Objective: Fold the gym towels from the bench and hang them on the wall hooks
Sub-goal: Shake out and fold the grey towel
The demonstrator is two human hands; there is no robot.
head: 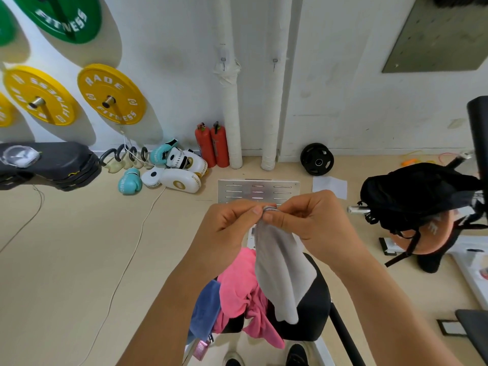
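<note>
One head-worn, wide-angle view is looking forward and steeply down from above the person's forearms. It is sitting close to the bench (314, 310) directly below, and facing a white wall (343, 101) well beyond it across the floor (66, 260). Edges are bowing outward. No second view is sharing the scene.

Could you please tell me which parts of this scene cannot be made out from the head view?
- Padded black bench: mostly covered by the crumpled pink towel, blue towel and hanging grey towel.
- Grey towel's top edge: hidden inside left hand and right hand.
- Small metal wall hooks: too small to judge shape.
</note>
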